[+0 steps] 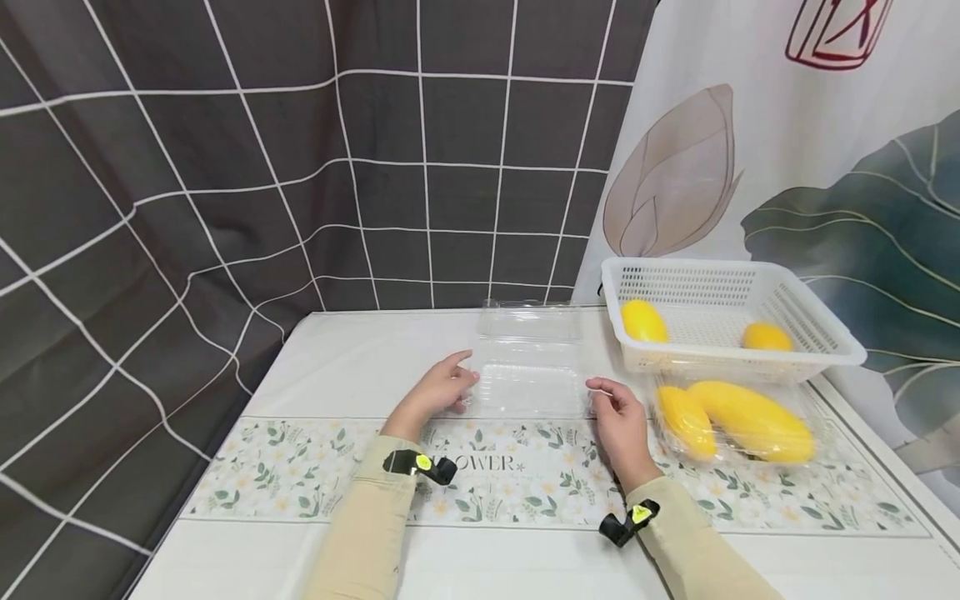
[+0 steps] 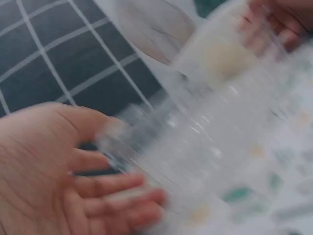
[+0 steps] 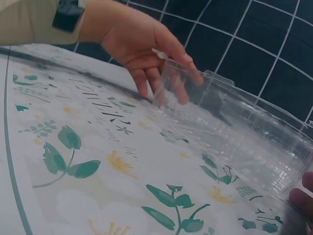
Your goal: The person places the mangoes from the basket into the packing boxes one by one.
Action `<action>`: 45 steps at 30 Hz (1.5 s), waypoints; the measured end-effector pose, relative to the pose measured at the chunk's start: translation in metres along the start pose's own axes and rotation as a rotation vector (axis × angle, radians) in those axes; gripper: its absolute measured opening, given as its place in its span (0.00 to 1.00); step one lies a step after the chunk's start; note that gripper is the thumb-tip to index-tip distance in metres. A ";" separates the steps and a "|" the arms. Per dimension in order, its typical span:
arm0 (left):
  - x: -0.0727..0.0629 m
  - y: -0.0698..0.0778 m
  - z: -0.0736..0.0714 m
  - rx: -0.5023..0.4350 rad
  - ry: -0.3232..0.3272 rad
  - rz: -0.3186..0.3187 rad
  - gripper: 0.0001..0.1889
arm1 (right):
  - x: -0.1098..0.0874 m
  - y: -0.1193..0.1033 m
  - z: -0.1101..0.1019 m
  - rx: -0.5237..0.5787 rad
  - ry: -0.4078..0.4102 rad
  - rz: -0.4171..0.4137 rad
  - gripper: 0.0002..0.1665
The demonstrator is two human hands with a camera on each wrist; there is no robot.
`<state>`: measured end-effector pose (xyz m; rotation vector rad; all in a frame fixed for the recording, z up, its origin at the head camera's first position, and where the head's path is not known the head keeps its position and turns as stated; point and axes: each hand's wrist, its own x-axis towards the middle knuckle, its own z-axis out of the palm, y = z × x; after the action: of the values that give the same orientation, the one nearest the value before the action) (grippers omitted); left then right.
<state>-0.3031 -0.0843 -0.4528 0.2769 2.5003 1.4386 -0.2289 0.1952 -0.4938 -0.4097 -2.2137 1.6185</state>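
A clear plastic clamshell box (image 1: 529,387) stands on the table with its lid (image 1: 529,321) folded back at the far side. My left hand (image 1: 437,388) is at its left end, the thumb by the corner and the other fingers fairly straight along the side in the left wrist view. My right hand (image 1: 621,421) is at the opposite end, fingers bent beside the wall. Through the plastic, the left wrist view shows the right hand's fingers (image 2: 281,32). I cannot tell whether the right hand grips the box. The right wrist view shows the box's transparent wall (image 3: 234,112) between both hands.
A white perforated basket (image 1: 720,354) at the back right holds two yellow fruits (image 1: 643,321). In front of it lies a filled clear box (image 1: 817,408) containing two long yellow mango-like pieces (image 1: 750,421). A floral strip (image 1: 300,475) crosses the white table; a dark checked curtain (image 1: 465,192) hangs behind.
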 end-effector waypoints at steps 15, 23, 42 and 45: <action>0.005 -0.031 0.027 -0.201 0.157 0.145 0.46 | 0.012 -0.054 -0.031 0.043 -0.088 -0.412 0.26; 0.005 -0.031 0.026 -0.281 0.116 0.192 0.50 | 0.095 -0.110 -0.109 -0.213 0.020 -0.339 0.40; 0.009 -0.033 0.035 -0.254 0.064 0.250 0.48 | 0.207 0.009 -0.241 -0.814 -0.468 0.036 0.82; 0.009 -0.032 0.034 -0.272 0.047 0.252 0.48 | 0.209 0.009 -0.243 -0.804 -0.514 0.046 0.82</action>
<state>-0.3021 -0.0695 -0.4981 0.5255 2.3318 1.8791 -0.3041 0.4957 -0.4105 -0.2526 -3.2285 0.8262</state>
